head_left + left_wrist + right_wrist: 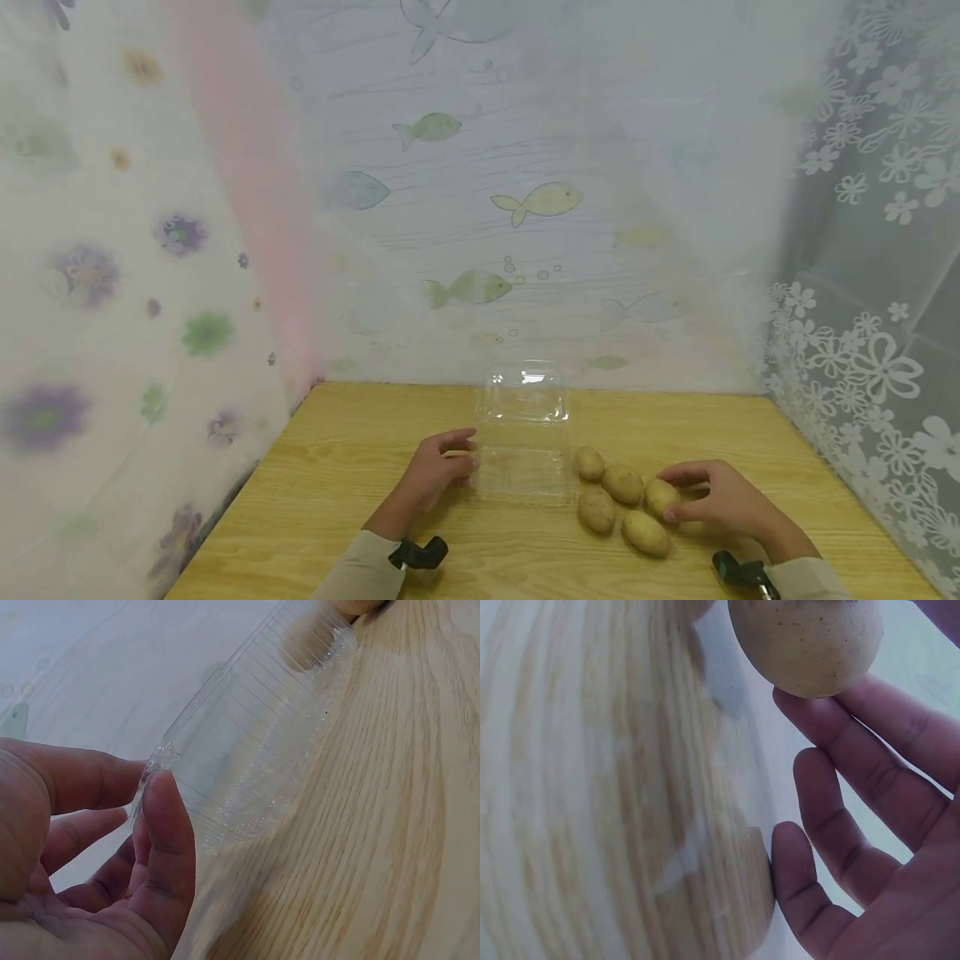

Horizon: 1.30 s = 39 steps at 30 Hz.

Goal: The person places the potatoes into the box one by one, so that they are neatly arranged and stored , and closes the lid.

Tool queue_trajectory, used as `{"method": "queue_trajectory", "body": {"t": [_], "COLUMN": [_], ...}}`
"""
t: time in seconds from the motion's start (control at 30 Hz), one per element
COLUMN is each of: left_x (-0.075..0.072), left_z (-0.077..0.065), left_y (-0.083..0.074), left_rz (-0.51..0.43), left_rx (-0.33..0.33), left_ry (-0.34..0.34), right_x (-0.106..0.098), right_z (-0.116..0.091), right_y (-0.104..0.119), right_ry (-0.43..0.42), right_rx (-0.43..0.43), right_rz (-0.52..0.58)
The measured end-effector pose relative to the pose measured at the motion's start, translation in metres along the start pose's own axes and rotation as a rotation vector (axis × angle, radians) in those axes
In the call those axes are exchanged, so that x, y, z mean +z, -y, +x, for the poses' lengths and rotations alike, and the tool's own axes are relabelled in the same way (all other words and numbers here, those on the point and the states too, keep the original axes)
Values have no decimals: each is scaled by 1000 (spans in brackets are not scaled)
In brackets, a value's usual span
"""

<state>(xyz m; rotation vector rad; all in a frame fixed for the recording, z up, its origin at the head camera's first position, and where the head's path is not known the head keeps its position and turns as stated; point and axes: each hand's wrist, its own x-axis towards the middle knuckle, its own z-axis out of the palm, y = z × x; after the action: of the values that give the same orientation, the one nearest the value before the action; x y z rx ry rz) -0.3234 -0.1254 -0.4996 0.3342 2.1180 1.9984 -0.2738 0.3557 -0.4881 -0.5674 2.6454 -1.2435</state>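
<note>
With the left hand, pinches the edge of a clear, open plastic box just rightward. Holds a tan, oval potato in the right hand, beside four similar potatoes leftward. Risks losing it through a loose grip or tipping the box by tugging.

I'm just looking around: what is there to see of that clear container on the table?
The clear container looks like thin, glossy, see-through plastic, with fine ribs along its side wall. It sits on the wooden table, with its lid open on the side away from the person. Nothing shows inside. The left hand pinches its rim at the left. Five potatoes lie to its right; whether the nearest potato touches it, I cannot tell.
</note>
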Motion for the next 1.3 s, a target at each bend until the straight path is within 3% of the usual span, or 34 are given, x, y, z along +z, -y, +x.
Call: {"method": "queue_trajectory", "body": {"t": [0.47,1.3], "left_x": [2,5], "left_z": [0,-5], "left_y": [0,-5], "left_rz": [16,40], "left_rx": [-8,-12], "left_ry": [-20,-43], "right_x": [-9,-19], "right_z": [-1,26], "right_y": [14,56], "right_ry": [-68,-176], "right_rx": [20,-75], "right_rz": [-49,-151]}}
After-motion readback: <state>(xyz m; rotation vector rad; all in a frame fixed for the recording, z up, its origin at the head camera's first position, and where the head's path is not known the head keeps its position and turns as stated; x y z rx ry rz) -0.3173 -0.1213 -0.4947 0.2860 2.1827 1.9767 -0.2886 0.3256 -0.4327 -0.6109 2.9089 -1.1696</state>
